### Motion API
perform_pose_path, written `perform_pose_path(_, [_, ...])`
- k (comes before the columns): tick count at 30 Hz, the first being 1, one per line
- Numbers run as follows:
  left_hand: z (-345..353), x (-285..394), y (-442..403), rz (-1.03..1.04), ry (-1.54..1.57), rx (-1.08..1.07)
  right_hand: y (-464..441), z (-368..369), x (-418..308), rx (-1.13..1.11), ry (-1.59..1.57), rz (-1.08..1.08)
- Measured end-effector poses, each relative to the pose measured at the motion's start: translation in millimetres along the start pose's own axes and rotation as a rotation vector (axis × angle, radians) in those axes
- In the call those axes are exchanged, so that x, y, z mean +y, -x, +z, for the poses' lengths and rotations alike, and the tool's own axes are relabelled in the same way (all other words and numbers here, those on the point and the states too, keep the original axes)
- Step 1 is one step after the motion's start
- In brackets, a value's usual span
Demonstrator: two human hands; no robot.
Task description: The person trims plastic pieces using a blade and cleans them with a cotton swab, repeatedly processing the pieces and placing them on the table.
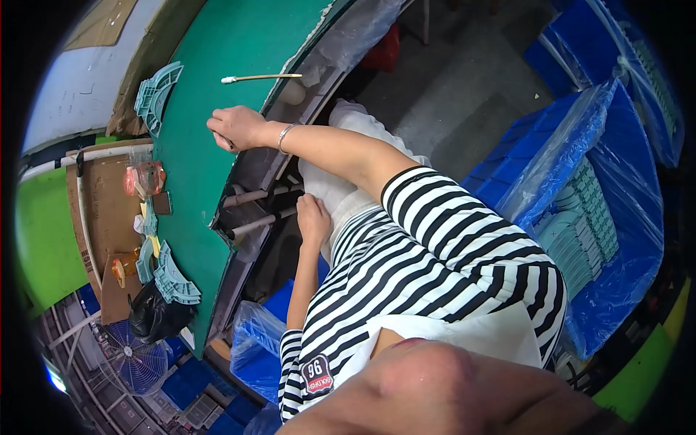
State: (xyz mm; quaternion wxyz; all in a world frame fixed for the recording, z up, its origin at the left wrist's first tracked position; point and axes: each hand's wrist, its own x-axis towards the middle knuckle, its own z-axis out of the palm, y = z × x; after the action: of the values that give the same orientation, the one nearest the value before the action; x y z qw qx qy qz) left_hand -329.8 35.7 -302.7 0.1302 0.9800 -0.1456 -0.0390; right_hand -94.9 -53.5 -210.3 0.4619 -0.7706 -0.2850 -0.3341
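Observation:
My right hand [238, 128] is closed over the green table top [217, 43]. A small dark bit shows at its curled fingers; I cannot make out what it is. Near this hand, a thin wooden stick with a white tip [261, 77] lies on the table. Closer to the table's far edge is a curved pale-green plastic part [156, 97]. My left hand [313, 219] is low beside my thigh, off the table, its fingers curled. Whatever it may hold is hidden.
More pale-green curved parts [175, 278] lie along the table's far edge, beside a black bag [154, 313]. A fan [130, 357] stands beyond. To my right, a blue crate [629, 217] lined with clear plastic holds several stacked pale-green parts.

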Motion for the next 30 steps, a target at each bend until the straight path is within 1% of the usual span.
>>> perform_pose_path(1, [-1.0, -1.2, 1.0, -0.02, 0.036, 0.033, 0.3, -0.3, 0.5, 0.017, -0.01, -0.006])
perform_pose_path(5, [-0.9, 2.0, 12.0, -0.313, 0.364, 0.084, -1.2, 2.2, 2.3, 0.055, -0.034, -0.018])
perform_pose_path(6, [4.1, 0.4, 14.6, -0.291, 0.357, 0.111, -1.2, 2.4, 1.1, 0.054, -0.037, -0.013])
perform_pose_path(9, [11.5, 0.4, 41.6, -0.454, 0.501, -0.029, -1.3, 1.9, 1.6, 0.021, -0.033, -0.009])
perform_pose_path(13, [-8.1, 23.8, 56.1, -0.454, 0.439, -0.126, 0.9, 3.9, 5.6, 0.035, -0.004, -0.082])
perform_pose_path(15, [-8.1, 27.1, 53.1, -0.458, 0.367, -0.147, 2.8, 3.4, 5.5, 0.038, 0.017, -0.045])
perform_pose_path(16, [-8.5, 27.7, 52.0, -0.454, 0.354, -0.164, 2.5, 3.6, 5.1, 0.043, 0.012, -0.042])
perform_pose_path(19, [-12.5, 37.3, 45.6, -0.395, 0.322, -0.111, -0.5, 4.7, 4.5, 0.054, -0.032, -0.049])
perform_pose_path(20, [-15.0, 39.8, 41.2, -0.384, 0.262, -0.155, 0.1, 4.6, 5.1, 0.052, -0.052, -0.056])
perform_pose_path(22, [-8.9, 32.1, 34.3, -0.269, 0.255, -0.182, -0.2, 3.2, 3.8, 0.05, -0.058, -0.056])
perform_pose_path(23, [-6.7, 32.4, 30.0, -0.229, 0.24, -0.187, -0.8, 2.4, 3.8, 0.044, -0.062, -0.062])
perform_pose_path(24, [-15.6, 44.3, 24.1, -0.236, 0.219, -0.226, -0.5, -0.3, 2.6, 0.035, -0.061, -0.061])
perform_pose_path(25, [-13.2, 45.8, 20.9, -0.181, 0.186, -0.218, -0.2, -1.3, 2.4, 0.019, -0.065, -0.05])
perform_pose_path(27, [-16.8, 48.7, 14.3, -0.064, 0.276, -0.186, -1.2, -1.3, 1.8, -0.01, -0.075, -0.03])
perform_pose_path(28, [-26.4, 55.8, 9.2, -0.088, 0.425, -0.23, -2.2, -2.0, 0.0, -0.009, -0.083, -0.027])
perform_pose_path(29, [-37.5, 63.5, 2.8, -0.072, 0.473, -0.259, -3.3, -3.7, -0.4, -0.01, -0.089, -0.027])
perform_pose_path(30, [-48.6, 67.4, -4.1, 0.014, 0.466, -0.204, -3.9, -6.2, -1.1, -0.013, -0.095, -0.026])
